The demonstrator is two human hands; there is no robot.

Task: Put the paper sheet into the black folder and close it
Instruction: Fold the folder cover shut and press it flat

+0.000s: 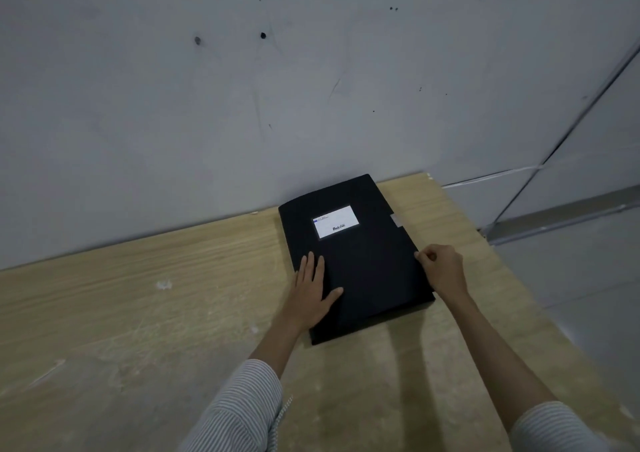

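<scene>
Folder (367, 268): shut, flat on table (138, 313), right of centre.
Left hand (313, 292): spread flat on cover.
Right hand (441, 269): fingers curled, pinching folder's right edge.

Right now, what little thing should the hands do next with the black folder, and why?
Probably lift the cover with the right hand. The black folder lies shut on the wooden table, and no paper sheet shows anywhere. The right hand's fingers pinch at the folder's right edge, just below the grey tab, while the left hand lies flat on the cover, holding it down.
</scene>
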